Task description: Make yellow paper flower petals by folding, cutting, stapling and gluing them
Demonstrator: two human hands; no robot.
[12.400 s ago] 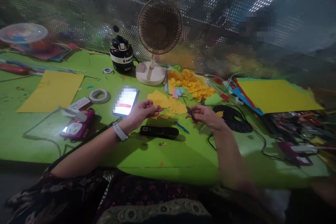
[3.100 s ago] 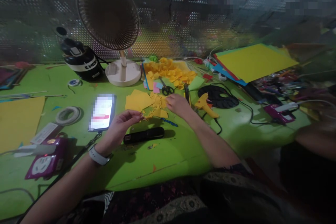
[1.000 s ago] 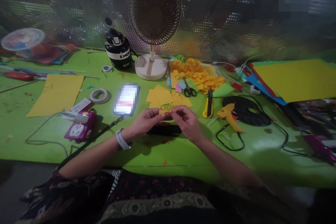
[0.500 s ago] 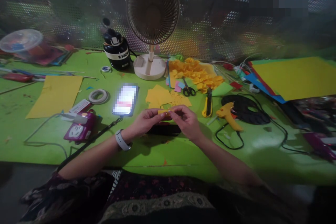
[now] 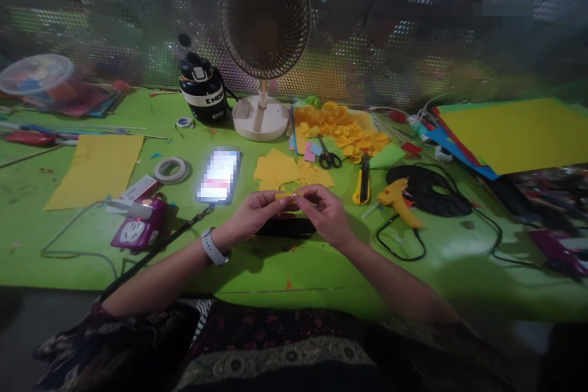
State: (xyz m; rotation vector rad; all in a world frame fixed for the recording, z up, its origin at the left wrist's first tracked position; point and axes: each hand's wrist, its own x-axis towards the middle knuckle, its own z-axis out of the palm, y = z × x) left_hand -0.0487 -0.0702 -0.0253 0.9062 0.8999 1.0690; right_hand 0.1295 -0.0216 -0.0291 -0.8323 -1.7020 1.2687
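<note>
My left hand (image 5: 255, 213) and my right hand (image 5: 324, 213) meet just above the green table (image 5: 298, 263). Both pinch one small yellow paper strip (image 5: 288, 195) between fingertips. A black oblong case (image 5: 285, 227) lies under the hands, mostly hidden. Behind the hands lie cut yellow paper pieces (image 5: 287, 171). A lit phone (image 5: 219, 174) lies to the left of them. My left wrist wears a white watch band (image 5: 211, 246).
A desk fan (image 5: 263, 30) and a black flask (image 5: 202, 90) stand at the back. Yellow paper flowers (image 5: 342, 130), scissors (image 5: 328, 158), a yellow utility knife (image 5: 362, 179) and a yellow glue gun (image 5: 399, 201) lie right of centre. Coloured sheets (image 5: 509, 135) are stacked far right; tape roll (image 5: 171, 169), power strip (image 5: 136, 229) left.
Twelve seconds back my right hand held scissors; they now lie on the table. Three seconds back it reached toward the paper scraps. Over the last second both hands stay together on the strip.
</note>
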